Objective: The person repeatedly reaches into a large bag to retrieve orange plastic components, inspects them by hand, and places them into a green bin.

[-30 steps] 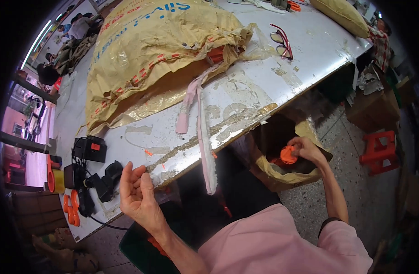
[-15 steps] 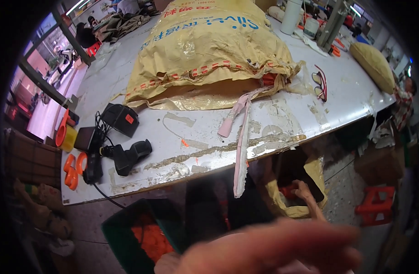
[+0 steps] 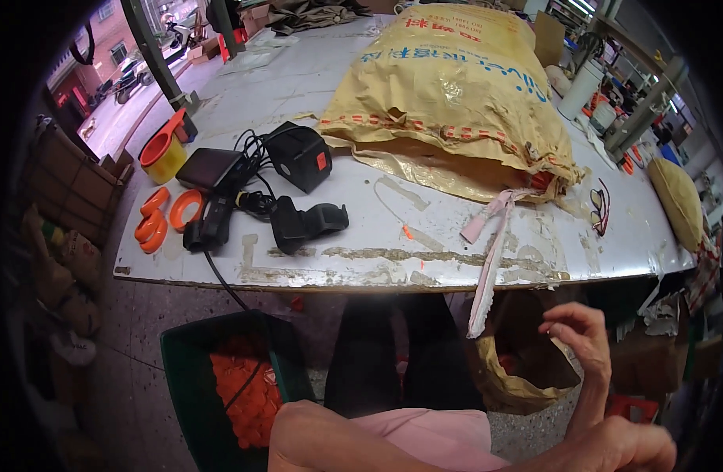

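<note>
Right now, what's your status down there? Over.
Right hand empty, fingers curled, above the open yellow sack under the table. Left hand out of sight. Pink strip dangles beside the sack.

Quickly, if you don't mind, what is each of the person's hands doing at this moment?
Left hand: out of view; only a bare arm shows at the lower edge.
Right hand: fingers loosely curled, holding nothing visible, above the open yellow sack under the table.

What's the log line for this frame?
right hand: empty, fingers curled, above open yellow sack | left hand: out of view | green bin: orange pieces
</note>
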A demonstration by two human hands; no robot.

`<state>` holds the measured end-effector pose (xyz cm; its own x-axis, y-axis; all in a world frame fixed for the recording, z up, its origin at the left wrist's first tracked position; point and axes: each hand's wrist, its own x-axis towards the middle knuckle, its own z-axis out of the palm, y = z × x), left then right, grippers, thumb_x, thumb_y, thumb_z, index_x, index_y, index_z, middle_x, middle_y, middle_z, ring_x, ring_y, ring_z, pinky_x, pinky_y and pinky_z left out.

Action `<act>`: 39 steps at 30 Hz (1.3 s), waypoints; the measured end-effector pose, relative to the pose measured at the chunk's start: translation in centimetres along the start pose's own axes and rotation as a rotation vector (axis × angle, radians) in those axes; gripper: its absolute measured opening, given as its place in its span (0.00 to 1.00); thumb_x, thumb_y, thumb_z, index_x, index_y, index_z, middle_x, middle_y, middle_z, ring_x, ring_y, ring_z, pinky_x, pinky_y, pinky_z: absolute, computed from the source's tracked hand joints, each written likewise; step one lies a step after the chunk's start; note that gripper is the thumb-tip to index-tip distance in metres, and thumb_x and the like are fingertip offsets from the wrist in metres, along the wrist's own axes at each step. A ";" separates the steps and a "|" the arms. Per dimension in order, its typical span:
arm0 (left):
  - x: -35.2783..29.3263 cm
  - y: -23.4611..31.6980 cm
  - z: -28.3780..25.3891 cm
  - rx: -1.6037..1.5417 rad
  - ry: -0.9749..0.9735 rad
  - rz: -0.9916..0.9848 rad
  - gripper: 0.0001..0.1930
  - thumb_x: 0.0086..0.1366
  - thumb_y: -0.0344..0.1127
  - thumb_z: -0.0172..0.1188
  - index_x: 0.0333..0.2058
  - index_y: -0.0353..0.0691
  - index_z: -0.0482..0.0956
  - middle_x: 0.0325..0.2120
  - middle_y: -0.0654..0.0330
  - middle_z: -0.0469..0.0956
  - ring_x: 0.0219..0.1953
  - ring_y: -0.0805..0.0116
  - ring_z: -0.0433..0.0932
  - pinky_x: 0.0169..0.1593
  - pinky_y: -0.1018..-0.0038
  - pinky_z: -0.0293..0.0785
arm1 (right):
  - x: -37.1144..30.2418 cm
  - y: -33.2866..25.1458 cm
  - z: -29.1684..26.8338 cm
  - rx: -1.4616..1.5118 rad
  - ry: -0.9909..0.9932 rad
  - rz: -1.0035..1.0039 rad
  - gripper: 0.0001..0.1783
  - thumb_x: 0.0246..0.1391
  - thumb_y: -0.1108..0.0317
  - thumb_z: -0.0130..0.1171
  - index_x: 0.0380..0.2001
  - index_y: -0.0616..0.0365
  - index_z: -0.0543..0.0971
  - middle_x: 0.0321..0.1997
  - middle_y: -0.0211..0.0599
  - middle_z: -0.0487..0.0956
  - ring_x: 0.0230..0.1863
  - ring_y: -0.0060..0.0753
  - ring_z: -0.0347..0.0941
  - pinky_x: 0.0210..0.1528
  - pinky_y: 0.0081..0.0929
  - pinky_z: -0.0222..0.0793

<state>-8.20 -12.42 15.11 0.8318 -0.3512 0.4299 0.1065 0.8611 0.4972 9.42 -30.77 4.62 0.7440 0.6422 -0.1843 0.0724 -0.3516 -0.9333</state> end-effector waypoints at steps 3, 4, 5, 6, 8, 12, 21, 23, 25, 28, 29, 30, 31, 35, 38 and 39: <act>-2.5 0.2 -2.1 0.429 0.079 0.088 0.10 0.59 0.26 0.54 0.39 0.29 0.77 0.28 0.56 0.79 0.28 0.72 0.77 0.32 0.76 0.73 | 4.3 -3.8 5.2 -0.040 -0.125 -0.168 0.10 0.50 0.77 0.58 0.38 0.66 0.79 0.36 0.39 0.80 0.40 0.27 0.77 0.42 0.20 0.70; -2.3 0.9 -1.7 0.541 0.079 0.120 0.10 0.58 0.27 0.56 0.39 0.33 0.78 0.29 0.55 0.79 0.29 0.68 0.78 0.32 0.74 0.73 | 4.3 -6.2 4.9 -0.116 -0.103 -0.263 0.10 0.50 0.77 0.58 0.38 0.65 0.79 0.37 0.39 0.80 0.41 0.28 0.77 0.43 0.21 0.70; -1.8 1.4 -1.6 0.541 0.020 0.108 0.10 0.58 0.27 0.56 0.39 0.33 0.78 0.29 0.55 0.79 0.29 0.68 0.78 0.32 0.74 0.73 | 4.7 -8.3 4.8 -0.132 -0.047 -0.277 0.10 0.50 0.77 0.58 0.38 0.65 0.79 0.37 0.39 0.80 0.41 0.28 0.77 0.43 0.21 0.70; -3.1 1.9 -3.4 0.824 0.100 0.208 0.12 0.58 0.31 0.58 0.40 0.35 0.78 0.32 0.55 0.80 0.30 0.66 0.79 0.32 0.73 0.74 | 7.7 -8.0 7.5 -0.229 -0.107 -0.461 0.10 0.50 0.77 0.57 0.38 0.64 0.79 0.39 0.40 0.80 0.42 0.32 0.77 0.43 0.24 0.70; -3.9 2.3 -5.1 1.179 0.197 0.378 0.13 0.57 0.28 0.59 0.42 0.34 0.77 0.32 0.55 0.76 0.30 0.62 0.76 0.32 0.71 0.73 | 10.7 -9.2 9.1 -0.407 -0.109 -0.734 0.11 0.50 0.78 0.56 0.38 0.64 0.78 0.41 0.43 0.79 0.43 0.39 0.76 0.44 0.28 0.70; -4.8 3.3 -11.1 1.698 0.546 0.514 0.16 0.54 0.21 0.58 0.43 0.29 0.72 0.30 0.51 0.73 0.31 0.52 0.74 0.34 0.66 0.71 | 17.3 -7.0 10.1 -0.726 -0.007 -0.870 0.12 0.48 0.79 0.52 0.37 0.65 0.78 0.46 0.49 0.77 0.46 0.51 0.74 0.48 0.36 0.69; -7.6 3.6 -18.8 1.598 0.759 0.469 0.11 0.57 0.23 0.57 0.40 0.30 0.75 0.29 0.48 0.76 0.30 0.50 0.76 0.33 0.65 0.73 | 31.5 -1.1 6.1 -1.277 0.241 -0.826 0.17 0.52 0.67 0.54 0.42 0.68 0.71 0.32 0.48 0.76 0.34 0.48 0.71 0.39 0.39 0.66; -7.3 3.6 -19.2 1.655 0.710 0.577 0.11 0.57 0.23 0.57 0.40 0.31 0.75 0.29 0.47 0.76 0.30 0.50 0.77 0.35 0.66 0.73 | 32.0 -0.7 3.2 -1.273 0.250 -0.783 0.17 0.53 0.67 0.54 0.42 0.67 0.71 0.32 0.48 0.76 0.35 0.48 0.71 0.40 0.39 0.66; -7.7 4.1 -18.8 1.530 0.757 0.499 0.10 0.57 0.22 0.56 0.39 0.30 0.75 0.29 0.49 0.76 0.30 0.55 0.77 0.37 0.69 0.74 | 33.5 -1.8 2.8 -1.246 0.268 -0.714 0.16 0.53 0.67 0.53 0.42 0.67 0.71 0.33 0.47 0.75 0.35 0.47 0.71 0.40 0.39 0.66; -8.3 4.9 -18.7 1.530 0.870 0.346 0.12 0.56 0.21 0.57 0.41 0.30 0.76 0.28 0.52 0.78 0.29 0.64 0.79 0.34 0.74 0.74 | 37.7 -5.8 6.3 -1.192 0.298 -0.627 0.16 0.54 0.66 0.53 0.42 0.66 0.71 0.34 0.46 0.75 0.36 0.45 0.71 0.41 0.38 0.66; -7.7 4.8 -18.7 1.531 0.868 0.349 0.12 0.56 0.21 0.57 0.41 0.31 0.77 0.28 0.53 0.78 0.30 0.65 0.79 0.34 0.74 0.75 | 38.6 -7.6 5.7 -1.171 0.324 -0.602 0.16 0.54 0.66 0.52 0.42 0.65 0.71 0.34 0.46 0.75 0.37 0.44 0.70 0.42 0.38 0.66; -7.5 4.8 -18.6 1.540 0.878 0.336 0.13 0.56 0.21 0.57 0.41 0.31 0.77 0.29 0.53 0.78 0.30 0.66 0.79 0.34 0.75 0.75 | 39.2 -8.3 5.1 -1.130 0.326 -0.591 0.15 0.54 0.66 0.52 0.42 0.65 0.71 0.35 0.46 0.75 0.37 0.44 0.70 0.42 0.38 0.66; -7.3 4.8 -18.5 1.546 0.880 0.321 0.13 0.56 0.21 0.57 0.41 0.31 0.77 0.29 0.54 0.79 0.30 0.67 0.80 0.35 0.76 0.75 | 38.8 -8.7 4.1 -1.093 0.335 -0.575 0.15 0.54 0.66 0.52 0.42 0.65 0.71 0.35 0.45 0.75 0.37 0.43 0.70 0.42 0.38 0.66; -7.0 4.2 -18.2 1.521 0.906 0.266 0.13 0.56 0.21 0.57 0.41 0.32 0.78 0.29 0.55 0.79 0.32 0.69 0.80 0.37 0.77 0.76 | 36.7 -10.9 6.1 -0.909 0.312 -0.558 0.14 0.55 0.65 0.51 0.42 0.63 0.71 0.36 0.44 0.74 0.38 0.41 0.70 0.44 0.38 0.66; -7.3 4.2 -18.2 1.554 0.938 0.283 0.12 0.56 0.21 0.57 0.41 0.33 0.78 0.29 0.55 0.79 0.32 0.68 0.80 0.36 0.77 0.76 | 33.2 -10.2 9.3 -0.773 0.269 -0.602 0.14 0.56 0.65 0.51 0.42 0.62 0.71 0.38 0.43 0.74 0.39 0.40 0.69 0.45 0.37 0.66; -7.1 4.0 -18.1 1.556 0.927 0.282 0.12 0.56 0.21 0.57 0.41 0.33 0.78 0.29 0.55 0.79 0.32 0.68 0.80 0.36 0.77 0.76 | 32.5 -10.4 9.5 -0.734 0.264 -0.610 0.14 0.56 0.65 0.51 0.42 0.62 0.71 0.38 0.43 0.74 0.39 0.39 0.69 0.45 0.37 0.66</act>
<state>-3.84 0.19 0.39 0.7891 0.4848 0.3772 -0.1672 -0.4214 0.8913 26.52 0.19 5.46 0.5601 0.7125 0.4226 0.8197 -0.4032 -0.4068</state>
